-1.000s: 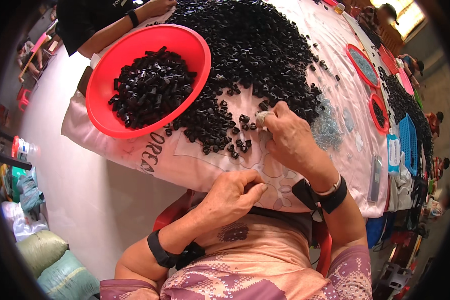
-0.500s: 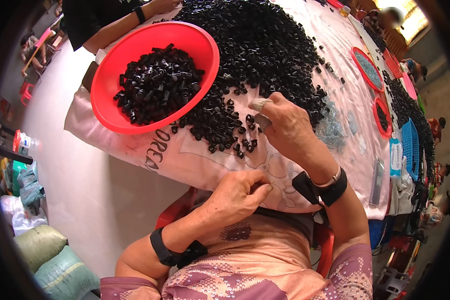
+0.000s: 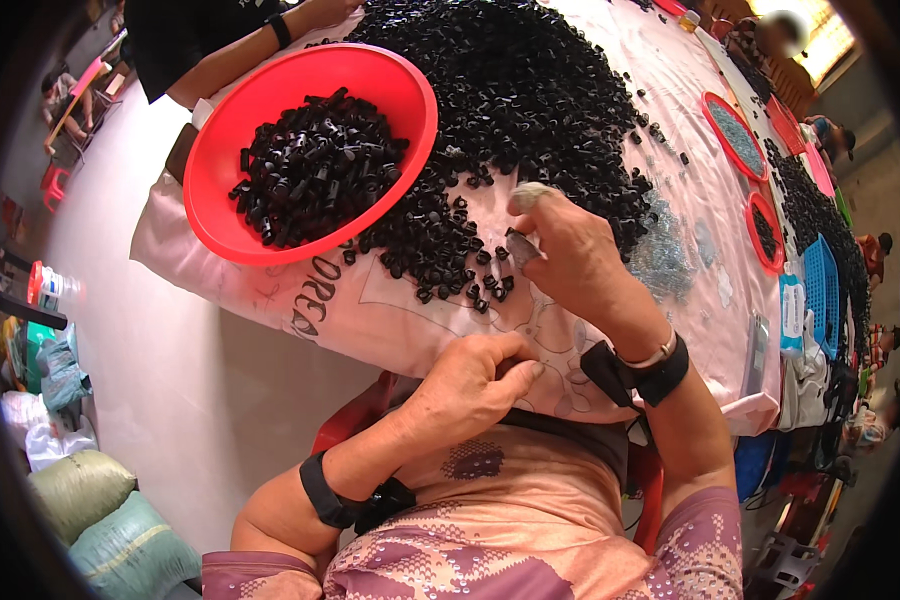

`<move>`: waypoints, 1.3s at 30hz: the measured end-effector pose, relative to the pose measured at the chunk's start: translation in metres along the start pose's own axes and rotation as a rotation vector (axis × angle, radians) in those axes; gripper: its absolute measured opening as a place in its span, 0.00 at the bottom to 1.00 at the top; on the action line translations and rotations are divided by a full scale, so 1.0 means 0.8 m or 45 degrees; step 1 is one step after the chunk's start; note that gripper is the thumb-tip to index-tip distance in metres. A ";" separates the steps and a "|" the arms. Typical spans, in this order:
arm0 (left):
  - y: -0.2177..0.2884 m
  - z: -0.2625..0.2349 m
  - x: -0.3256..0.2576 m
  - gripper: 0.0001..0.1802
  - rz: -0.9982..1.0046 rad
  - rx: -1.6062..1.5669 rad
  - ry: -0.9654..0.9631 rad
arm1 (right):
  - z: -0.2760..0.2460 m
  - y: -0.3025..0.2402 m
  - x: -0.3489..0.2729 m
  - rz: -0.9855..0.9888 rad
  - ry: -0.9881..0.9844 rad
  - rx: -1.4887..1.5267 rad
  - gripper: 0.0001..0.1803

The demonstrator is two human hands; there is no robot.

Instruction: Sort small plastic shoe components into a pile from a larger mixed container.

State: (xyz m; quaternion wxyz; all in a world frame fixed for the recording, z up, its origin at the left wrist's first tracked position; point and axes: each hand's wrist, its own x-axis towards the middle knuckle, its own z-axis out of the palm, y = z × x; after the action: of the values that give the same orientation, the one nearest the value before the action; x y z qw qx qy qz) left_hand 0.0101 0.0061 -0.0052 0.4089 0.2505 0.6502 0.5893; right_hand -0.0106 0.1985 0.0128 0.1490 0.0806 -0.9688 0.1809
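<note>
My right hand (image 3: 580, 255) hovers at the near edge of a big heap of small black plastic parts (image 3: 530, 90). Its thumb and index finger wear pale wraps at the tips and stand apart, with nothing visible between them. Several loose black parts lie just left of the thumb. Closer to my body, my left hand (image 3: 470, 385) is closed above the table's front edge, thumb against the curled fingers. Whatever it may hold is hidden. A red basin (image 3: 210, 200), part filled with black parts, stands at the left of the heap.
Small clear pieces (image 3: 662, 255) lie right of the heap on the pink cloth (image 3: 720, 330). Farther right are red trays (image 3: 735, 135) and a blue basket (image 3: 820, 295). Another person's arm (image 3: 240, 60) reaches in behind the basin. Filled sacks (image 3: 120, 545) lie on the floor at left.
My right thumb and index finger have spread farther apart, and that hand has shifted slightly right. My left hand has barely moved; its thumb lies a little straighter.
</note>
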 end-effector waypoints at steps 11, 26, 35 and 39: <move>-0.001 -0.005 -0.001 0.16 -0.208 -0.604 -0.083 | -0.021 -0.058 -0.123 -0.045 0.269 0.531 0.33; 0.015 -0.004 -0.005 0.13 -0.215 -0.350 -0.164 | -0.022 -0.029 -0.103 0.194 0.144 0.289 0.18; 0.003 -0.012 -0.002 0.11 -0.122 -0.622 -0.195 | -0.010 -0.035 -0.098 0.184 -0.103 -0.132 0.07; 0.000 -0.013 0.000 0.11 -0.136 -0.664 -0.157 | -0.011 -0.035 -0.111 0.226 -0.092 -0.128 0.11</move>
State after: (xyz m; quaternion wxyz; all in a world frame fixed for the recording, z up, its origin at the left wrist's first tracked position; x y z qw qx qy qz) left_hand 0.0018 0.0003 -0.0051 0.5289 0.1374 0.4627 0.6981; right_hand 0.0811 0.1851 0.0015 0.1014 -0.0068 -0.9847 0.1417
